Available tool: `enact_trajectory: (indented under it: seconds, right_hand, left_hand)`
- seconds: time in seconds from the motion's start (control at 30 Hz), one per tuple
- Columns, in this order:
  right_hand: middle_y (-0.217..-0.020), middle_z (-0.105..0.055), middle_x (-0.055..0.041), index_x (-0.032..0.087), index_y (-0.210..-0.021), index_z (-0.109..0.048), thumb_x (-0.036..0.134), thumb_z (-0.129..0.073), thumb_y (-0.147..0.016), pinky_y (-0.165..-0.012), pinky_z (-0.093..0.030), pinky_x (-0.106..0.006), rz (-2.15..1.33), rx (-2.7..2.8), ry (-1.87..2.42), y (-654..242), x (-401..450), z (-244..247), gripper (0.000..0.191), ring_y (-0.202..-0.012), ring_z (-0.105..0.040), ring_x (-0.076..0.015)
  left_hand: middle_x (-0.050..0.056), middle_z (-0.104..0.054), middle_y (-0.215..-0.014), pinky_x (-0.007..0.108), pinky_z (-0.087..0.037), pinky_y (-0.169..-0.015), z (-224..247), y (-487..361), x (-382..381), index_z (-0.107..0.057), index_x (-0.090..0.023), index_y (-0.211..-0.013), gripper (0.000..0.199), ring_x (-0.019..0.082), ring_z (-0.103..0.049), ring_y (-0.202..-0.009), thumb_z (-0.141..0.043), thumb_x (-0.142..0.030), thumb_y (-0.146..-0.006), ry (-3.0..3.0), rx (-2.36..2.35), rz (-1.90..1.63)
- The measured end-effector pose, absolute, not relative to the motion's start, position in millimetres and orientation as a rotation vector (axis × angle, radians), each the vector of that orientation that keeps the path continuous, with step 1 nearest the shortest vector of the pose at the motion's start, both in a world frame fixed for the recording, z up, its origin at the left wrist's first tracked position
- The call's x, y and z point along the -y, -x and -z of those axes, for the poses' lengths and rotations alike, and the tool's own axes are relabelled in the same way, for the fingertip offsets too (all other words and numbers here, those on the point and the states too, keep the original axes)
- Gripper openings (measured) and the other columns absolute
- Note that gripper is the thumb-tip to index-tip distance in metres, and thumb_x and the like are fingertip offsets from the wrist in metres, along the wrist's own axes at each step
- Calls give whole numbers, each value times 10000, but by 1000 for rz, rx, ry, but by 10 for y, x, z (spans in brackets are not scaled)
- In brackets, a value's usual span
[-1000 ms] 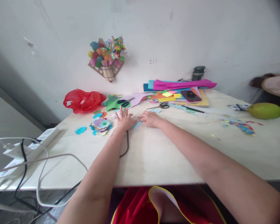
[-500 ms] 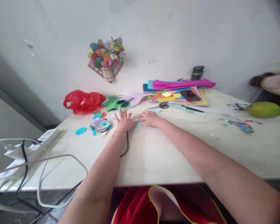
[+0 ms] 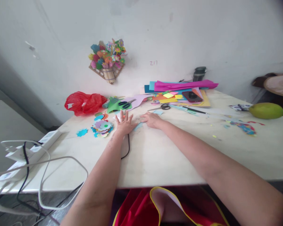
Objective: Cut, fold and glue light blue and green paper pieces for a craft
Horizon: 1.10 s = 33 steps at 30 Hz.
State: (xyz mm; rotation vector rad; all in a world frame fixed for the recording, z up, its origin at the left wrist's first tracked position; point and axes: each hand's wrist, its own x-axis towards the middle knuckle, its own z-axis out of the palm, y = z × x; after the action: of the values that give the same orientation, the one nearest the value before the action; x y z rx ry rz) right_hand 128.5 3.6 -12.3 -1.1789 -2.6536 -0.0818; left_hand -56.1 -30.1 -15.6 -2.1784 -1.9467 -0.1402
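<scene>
My left hand (image 3: 125, 126) lies with its fingers spread, near the middle of the table, its thumb side by a small light blue piece of paper (image 3: 138, 126). At the paper's other end is my right hand (image 3: 152, 120), its fingers curled together and seeming to grip the edge; the exact contact is hidden. Just left of my left hand sits a stack of scalloped paper flowers (image 3: 103, 126), with one blue paper flower (image 3: 82, 132) apart from it. Beyond my right hand are black-handled scissors (image 3: 164, 107), and a second pair of scissors (image 3: 126, 103) rests on green paper (image 3: 113, 106).
A red plastic bag (image 3: 83, 103) stands back left, a power strip (image 3: 46, 138) with cables along the left edge. Coloured paper sheets (image 3: 186, 85), a phone (image 3: 192, 96) and a dark bottle (image 3: 199, 73) are at the back. A green-yellow fruit (image 3: 267, 110) and paper scraps (image 3: 244, 128) lie right.
My left hand has shifted slightly left and toward me, so the gap between the hands is a little wider. My right hand stays nearly still.
</scene>
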Motion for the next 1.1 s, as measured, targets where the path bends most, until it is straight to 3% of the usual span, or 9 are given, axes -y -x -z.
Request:
enact_trajectory:
  seconds: [0.17,0.33,0.57,0.7,0.83,1.1]
  right_hand:
    - [-1279,-494,76,315,-1099,-612,91,-437,-738,-912,-362,-328,117,2632,1134,-1285,-59,170,460,-1118,-426,-184]
    - [-1307,-469,48,327,-1082,-617,110,-443,-772,-903,-315,-369,275,2767,1024,-1288,-4,122,416,-1112,-426,-207]
    - [-1341,-422,-37,209,-984,-657,163,-422,-835,-867,-311,-363,505,2858,858,-1213,114,14,283,-1118,-408,-221]
    - [-1363,-394,-16,230,-1002,-652,135,-434,-819,-923,-296,-362,312,2804,967,-1209,120,52,300,-1165,-381,-212]
    - [-1370,-383,23,287,-1139,-580,64,-432,-760,-943,-321,-335,35,2644,1145,-1282,14,122,463,-1180,-382,-195]
    - [-1369,-386,20,283,-1156,-572,58,-425,-748,-953,-315,-351,76,2640,1193,-1337,-32,114,489,-1192,-370,-202]
  left_hand:
    - [23,-42,-1480,635,35,-976,157,553,301,-303,-276,-1352,667,318,160,-1309,-306,-621,-781,2175,1946,153]
    - [11,-56,-1479,640,15,-978,159,568,296,-308,-284,-1348,627,319,140,-1313,-305,-584,-797,2189,1988,189]
    - [21,-124,-1471,614,45,-995,199,513,281,-349,-260,-1332,549,292,127,-1324,-284,-490,-837,2083,1888,330]
    - [38,-146,-1467,593,78,-1001,224,467,270,-375,-257,-1319,586,295,127,-1323,-320,-544,-811,2095,1855,303]
    - [27,-135,-1470,595,81,-1000,223,460,268,-366,-278,-1322,608,297,140,-1320,-322,-580,-796,2085,1886,266]
    - [27,-125,-1472,597,97,-992,199,437,283,-356,-311,-1323,612,306,151,-1315,-325,-600,-785,2080,1944,244]
